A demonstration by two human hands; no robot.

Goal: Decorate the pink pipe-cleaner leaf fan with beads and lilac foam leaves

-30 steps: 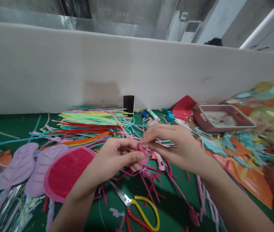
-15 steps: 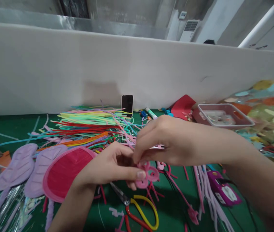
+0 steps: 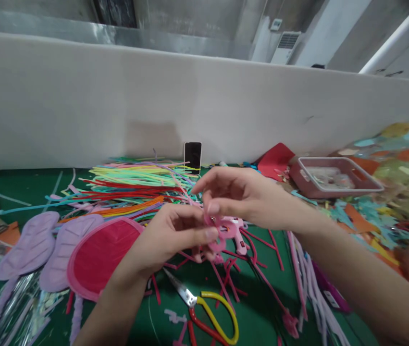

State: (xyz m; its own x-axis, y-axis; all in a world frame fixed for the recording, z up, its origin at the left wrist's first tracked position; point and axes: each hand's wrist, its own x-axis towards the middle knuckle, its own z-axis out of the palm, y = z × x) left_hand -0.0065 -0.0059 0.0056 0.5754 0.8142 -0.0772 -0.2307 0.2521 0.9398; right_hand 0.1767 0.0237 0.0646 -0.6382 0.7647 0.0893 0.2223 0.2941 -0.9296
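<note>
My left hand (image 3: 177, 234) pinches a pink pipe-cleaner flower (image 3: 228, 230) with looped petals between thumb and fingers. Just above the flower, my right hand (image 3: 242, 194) has its index finger lifted and apart from the thumb, whose tip is by the upper petal; whether it touches cannot be made out. Behind the flower lies a pink and white glue gun (image 3: 241, 242), partly covered. Below the hands, scissors (image 3: 209, 307) with one yellow and one red handle rest on the green table among cut pink pipe-cleaner pieces (image 3: 230, 276).
A pile of coloured pipe cleaners (image 3: 135, 180) lies behind the left hand. Purple leaf shapes (image 3: 27, 245) and a red leaf shape (image 3: 103, 254) are at left. A phone (image 3: 192, 156) leans on the white partition (image 3: 81, 101). At right are a pink bin (image 3: 308, 187) and lilac strips (image 3: 308, 288).
My right hand has risen slightly off the flower, and its fingers have spread. The flower has moved up a little in my left hand, and more of the glue gun shows.
</note>
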